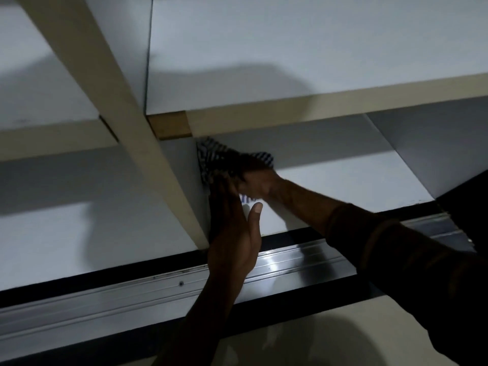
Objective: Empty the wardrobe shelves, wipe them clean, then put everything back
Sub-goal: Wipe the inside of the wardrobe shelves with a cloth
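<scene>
Checked blue-and-white cloth point(211, 161), soft and light, bunches under my right hand point(254, 180), fingers gripping it into the white shelf point(343, 180) corner. My left hand point(232, 233) lies flat, fingers straight, against the cream divider point(163, 167); best held wadded.

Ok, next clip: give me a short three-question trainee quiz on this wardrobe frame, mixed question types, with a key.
1. True or false: the checked cloth is pressed into the corner beside the upright divider.
2. Which hand is on the cloth? A) left hand B) right hand C) neither
3. Fill in: the left hand has straight fingers lying flat against the ____ .

Key
1. True. The cloth sits just under the shelf edge, against the divider.
2. B. The right hand covers the cloth; blur hides its exact grip.
3. Divider. The left hand holds nothing, thumb spread, above the metal door track.
</scene>
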### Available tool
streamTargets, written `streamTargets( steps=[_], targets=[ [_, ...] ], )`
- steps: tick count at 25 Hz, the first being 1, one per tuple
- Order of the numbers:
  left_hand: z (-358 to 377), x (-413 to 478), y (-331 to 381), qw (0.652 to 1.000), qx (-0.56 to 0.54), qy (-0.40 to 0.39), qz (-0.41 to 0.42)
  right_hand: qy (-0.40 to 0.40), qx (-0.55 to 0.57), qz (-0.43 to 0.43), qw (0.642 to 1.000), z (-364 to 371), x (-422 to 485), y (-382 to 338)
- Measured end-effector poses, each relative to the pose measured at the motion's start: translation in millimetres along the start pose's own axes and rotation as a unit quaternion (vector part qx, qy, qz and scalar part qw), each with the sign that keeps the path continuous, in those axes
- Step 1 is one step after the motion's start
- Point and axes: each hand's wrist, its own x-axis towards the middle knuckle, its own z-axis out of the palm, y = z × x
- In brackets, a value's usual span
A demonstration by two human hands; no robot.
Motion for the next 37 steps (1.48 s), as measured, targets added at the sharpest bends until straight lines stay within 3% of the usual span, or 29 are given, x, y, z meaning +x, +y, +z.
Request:
streamTargets(
  steps=[1,4,7,10,14,19,24,29,34,35,37],
  targets=[
    [-1.6,-0.2,0.2,0.999,-0.038,-0.026,-0.022,0.051,0.007,-0.039,0.998,2.9,-12.0,-0.7],
    [-6.1,4.7,1.5,0.997,-0.068,-0.042,-0.016,0.071,0.101,-0.123,0.985,10.7,-63.3,-13.4],
    [-9.7,-2.2,-0.1,0.997,-0.063,-0.029,0.028,0.110,0.116,-0.141,0.977,13.7,-101.1,-36.2],
    [-28.1,-27.4,9.6,0.994,-0.088,-0.059,0.030,0.022,0.131,-0.048,0.990,-6.9,-128.6,-57.1],
    [-74.5,-56.8,21.9,0.987,-0.046,-0.139,0.066,-0.128,0.214,0.023,0.968,-49.9,-165.0,-90.7],
    [-161.3,-70.8,46.0,0.982,-0.108,-0.132,0.086,-0.129,0.218,0.026,0.967,-122.6,-184.9,-179.1],
    [-291.7,-53.2,72.1,0.977,-0.099,-0.046,0.184,-0.056,0.133,-0.037,0.989,-208.2,-182.4,-299.4],
    [-411.2,-18.4,109.7,0.962,-0.027,0.094,0.254,0.100,0.037,-0.084,0.991,-289.2,-168.0,-399.5],
    [-536.9,18.8,171.3,0.863,-0.004,0.286,0.417,0.279,-0.052,-0.200,0.938,-382.9,-175.2,-490.9],
    [-564.1,32.5,186.7,0.853,-0.020,0.311,0.419,0.329,-0.066,-0.210,0.918,-408.3,-175.6,-506.9],
    [-602.5,61.6,213.1,0.881,-0.044,0.317,0.349,0.404,-0.097,-0.197,0.888,-453.5,-169.8,-521.3]
  ],
)
